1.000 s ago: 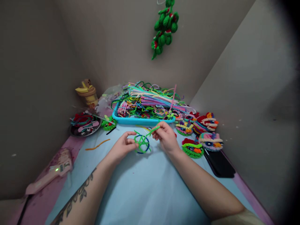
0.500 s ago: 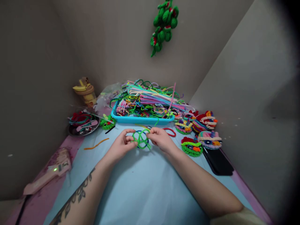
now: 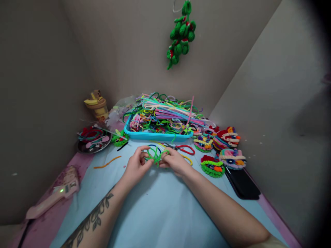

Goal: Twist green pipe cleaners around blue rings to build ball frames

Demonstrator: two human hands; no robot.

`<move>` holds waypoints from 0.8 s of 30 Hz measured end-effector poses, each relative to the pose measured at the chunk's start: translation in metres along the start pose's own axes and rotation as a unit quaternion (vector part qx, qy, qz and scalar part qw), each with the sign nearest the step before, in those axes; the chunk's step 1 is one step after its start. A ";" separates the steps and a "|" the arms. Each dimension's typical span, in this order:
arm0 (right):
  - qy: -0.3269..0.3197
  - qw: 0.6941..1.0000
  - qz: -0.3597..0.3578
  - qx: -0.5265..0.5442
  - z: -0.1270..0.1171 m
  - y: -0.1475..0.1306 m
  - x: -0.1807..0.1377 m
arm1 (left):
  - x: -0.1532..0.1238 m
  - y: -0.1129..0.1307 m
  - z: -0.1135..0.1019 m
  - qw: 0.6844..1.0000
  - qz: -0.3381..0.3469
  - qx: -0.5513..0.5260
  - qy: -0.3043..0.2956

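Note:
Between my two hands, a ring of blue and green pipe cleaners is held just above the light blue table cover. My left hand pinches its left side with thumb and fingers. On the other side, my right hand is closed on the green pipe cleaners at the ring's right edge; its fingertips are partly hidden. Right behind my right hand lie scissors with red handles, and a yellow loop shows beside the wrist.
A blue tray heaped with pipe cleaners stands at the back. Several finished fuzzy pieces and a black phone lie right. Left are a metal bowl, an orange pipe cleaner and a pink glue gun. Green crocheted figures hang above.
My right hand has turned and shifted lower, bending the green pipe cleaners inward on the ring. More of the scissors and the yellow loop now shows. The view has tilted slightly upward.

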State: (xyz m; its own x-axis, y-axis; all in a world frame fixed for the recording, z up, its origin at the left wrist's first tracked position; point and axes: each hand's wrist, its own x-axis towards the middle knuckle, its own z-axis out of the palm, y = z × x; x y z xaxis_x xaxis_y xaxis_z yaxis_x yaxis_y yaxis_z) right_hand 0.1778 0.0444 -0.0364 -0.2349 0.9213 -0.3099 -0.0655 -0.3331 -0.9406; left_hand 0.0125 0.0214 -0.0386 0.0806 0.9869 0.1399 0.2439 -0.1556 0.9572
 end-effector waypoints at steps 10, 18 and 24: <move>-0.028 0.993 0.070 0.090 0.008 0.001 -0.003 | -0.002 0.002 0.001 0.998 0.018 0.057 0.018; -0.064 0.986 0.053 0.142 0.011 0.007 -0.006 | -0.001 0.003 0.002 0.998 -0.001 0.033 0.045; 0.006 0.993 0.010 0.117 0.013 0.017 -0.002 | 0.001 0.001 0.003 0.999 -0.011 -0.008 0.048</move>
State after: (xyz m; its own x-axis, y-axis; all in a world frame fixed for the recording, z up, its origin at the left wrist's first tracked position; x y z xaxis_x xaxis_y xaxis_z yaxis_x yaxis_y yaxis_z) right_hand 0.1643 0.0344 -0.0500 -0.2274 0.9161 -0.3302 -0.2856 -0.3870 -0.8768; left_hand 0.0155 0.0222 -0.0384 -0.0182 0.9898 0.1412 0.2293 -0.1333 0.9642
